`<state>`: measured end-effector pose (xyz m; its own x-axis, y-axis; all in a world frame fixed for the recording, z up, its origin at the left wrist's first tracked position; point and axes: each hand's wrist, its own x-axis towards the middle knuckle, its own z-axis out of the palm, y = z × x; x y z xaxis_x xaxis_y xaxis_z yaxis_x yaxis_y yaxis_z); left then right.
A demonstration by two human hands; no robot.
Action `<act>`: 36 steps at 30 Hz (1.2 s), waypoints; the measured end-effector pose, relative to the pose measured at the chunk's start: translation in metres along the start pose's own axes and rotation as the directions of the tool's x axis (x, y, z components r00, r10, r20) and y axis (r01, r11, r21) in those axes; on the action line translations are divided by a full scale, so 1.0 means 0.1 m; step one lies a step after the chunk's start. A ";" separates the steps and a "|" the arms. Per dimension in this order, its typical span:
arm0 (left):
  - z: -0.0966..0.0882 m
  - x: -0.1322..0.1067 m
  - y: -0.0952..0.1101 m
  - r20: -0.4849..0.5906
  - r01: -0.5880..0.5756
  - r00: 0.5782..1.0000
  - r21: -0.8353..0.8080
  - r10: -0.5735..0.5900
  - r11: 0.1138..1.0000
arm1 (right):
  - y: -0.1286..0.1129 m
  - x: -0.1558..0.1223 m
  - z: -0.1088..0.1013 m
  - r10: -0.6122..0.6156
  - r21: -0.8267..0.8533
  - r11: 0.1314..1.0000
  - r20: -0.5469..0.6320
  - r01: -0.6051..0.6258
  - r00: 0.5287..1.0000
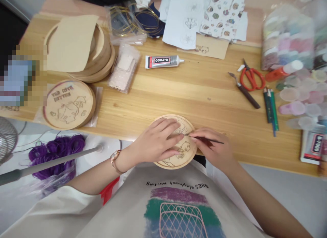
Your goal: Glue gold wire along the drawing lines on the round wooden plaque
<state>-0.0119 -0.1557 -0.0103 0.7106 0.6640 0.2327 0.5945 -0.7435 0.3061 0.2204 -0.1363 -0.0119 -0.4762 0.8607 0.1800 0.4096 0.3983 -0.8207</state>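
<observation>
A round wooden plaque (pixel 176 163) with a raised rim and dark line drawings lies at the table's front edge, partly over my lap. My left hand (pixel 159 140) rests flat across its left half, fingers stretched out and hiding part of the drawing. Between the fingertips of my right hand (pixel 214 146) is a thin dark paintbrush (pixel 211 139). Its tip points left and meets the plaque near the middle, close to my left fingertips. Whether the tip carries paint is too small to see.
At left are stacked round wooden pieces (pixel 102 65) and another drawn plaque (pixel 68 105). A glue tube (pixel 162 61) lies mid-table. Red-handled scissors (pixel 251 79), a palette knife (pixel 245 91), pencils (pixel 270 108) and paint pots (pixel 304 91) are at right. Printed papers (pixel 182 19) lie behind.
</observation>
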 end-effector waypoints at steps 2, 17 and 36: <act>0.00 0.00 0.00 0.004 0.004 1.000 -0.003 -0.004 1.000 | 0.01 -0.01 0.01 -0.002 -0.002 1.000 -0.016 0.002 1.000; 0.02 -0.02 0.00 0.013 0.016 1.000 -0.004 -0.016 1.000 | -0.05 0.00 0.04 0.030 0.006 1.000 -0.059 -0.030 0.998; -0.01 0.01 0.01 0.013 0.019 1.000 0.013 -0.019 1.000 | 0.02 0.00 -0.02 0.012 0.009 1.000 -0.027 -0.011 1.000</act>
<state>-0.0103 -0.1558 -0.0089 0.7038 0.6771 0.2151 0.6126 -0.7317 0.2988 0.2223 -0.1354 -0.0125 -0.4505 0.8735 0.1848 0.4081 0.3855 -0.8275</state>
